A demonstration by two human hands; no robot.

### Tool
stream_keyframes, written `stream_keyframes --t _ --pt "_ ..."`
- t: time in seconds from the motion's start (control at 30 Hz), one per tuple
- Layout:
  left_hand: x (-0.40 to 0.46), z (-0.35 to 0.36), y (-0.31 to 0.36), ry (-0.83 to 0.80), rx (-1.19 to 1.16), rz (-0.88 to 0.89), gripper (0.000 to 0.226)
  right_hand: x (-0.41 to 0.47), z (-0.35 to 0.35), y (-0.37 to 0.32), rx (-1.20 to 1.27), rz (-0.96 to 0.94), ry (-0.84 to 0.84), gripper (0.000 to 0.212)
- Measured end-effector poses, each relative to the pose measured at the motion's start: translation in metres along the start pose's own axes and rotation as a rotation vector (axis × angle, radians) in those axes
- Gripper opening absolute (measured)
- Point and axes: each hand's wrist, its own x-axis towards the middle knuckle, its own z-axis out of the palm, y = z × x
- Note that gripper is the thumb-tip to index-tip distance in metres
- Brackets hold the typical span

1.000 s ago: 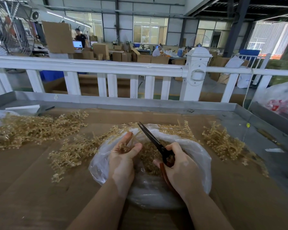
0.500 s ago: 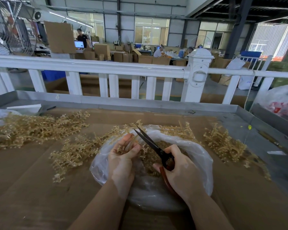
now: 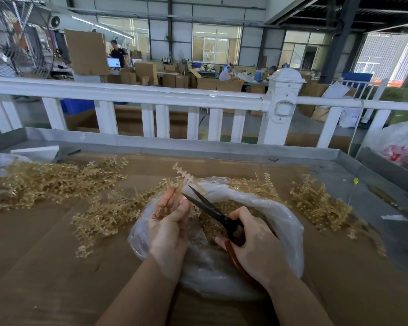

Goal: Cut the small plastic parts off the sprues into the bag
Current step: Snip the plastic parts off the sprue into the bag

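Brimming bag (image 3: 285,222) of cut parts (image 3: 212,225)

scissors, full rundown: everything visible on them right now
The scissors have dark, dull metal blades and reddish-brown handles. The blades are parted and point up-left over the open clear bag. The right hand grips the handles and hides most of them. The tips reach the tan sprue held up by the left hand.
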Motion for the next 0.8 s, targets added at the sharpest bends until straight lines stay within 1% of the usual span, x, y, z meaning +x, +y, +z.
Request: stream_keyframes --t 0.07,0.33,0.57,0.7,0.8 --pt "-0.0003 0.0 0.0002 -0.005 -0.003 -0.002 0.042 0.0003 -0.0001 -0.0003 0.002 -0.006 -0.005 0.038" --pt "-0.0018 0.0008 -0.003 -0.039 0.121 0.04 0.045 -0.0003 -0.0022 -0.0023 0.014 -0.016 0.003 0.037" --pt "-0.0027 0.0018 -0.0024 -0.049 0.123 0.05 0.044 0.0018 -0.0043 -0.0056 0.042 -0.003 -0.025 0.035" --pt "-0.001 0.0003 -0.0021 -0.025 0.117 0.031 0.045 0.0024 -0.0051 -0.0074 0.012 -0.03 -0.058 0.039" --pt "-0.0004 0.0006 -0.0018 -0.023 0.118 0.027 0.045 0.003 -0.0054 -0.0079 0.013 -0.028 -0.049 0.041"
